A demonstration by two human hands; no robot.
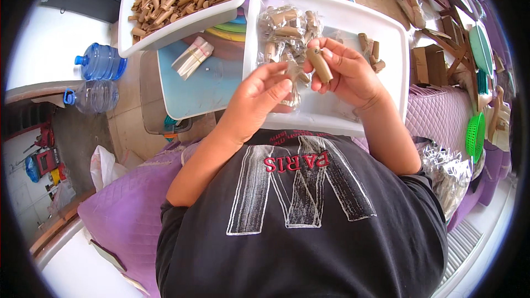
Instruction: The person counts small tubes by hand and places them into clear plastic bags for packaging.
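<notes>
My right hand (356,74) pinches a tan, slightly curved tube-like piece (321,67) between thumb and fingers, over a shallow white tray (359,14). Just left of it, my left hand (256,92) has its fingers curled around a clear plastic bag (293,69), whose lower part is partly hidden by the fingers. Beyond the hands, a heap of similar tan pieces in clear bags (286,22) lies in the tray's left half. A few loose tan pieces (377,55) rest in the tray to the right of my right hand.
A deep white bin (185,32) full of tan pieces stands at the far left. A bundle of flat clear bags (193,57) lies on the blue tabletop (185,91). Two water bottles (102,62) stand further left. At right are a cardboard box (429,65) and a green basket (475,137).
</notes>
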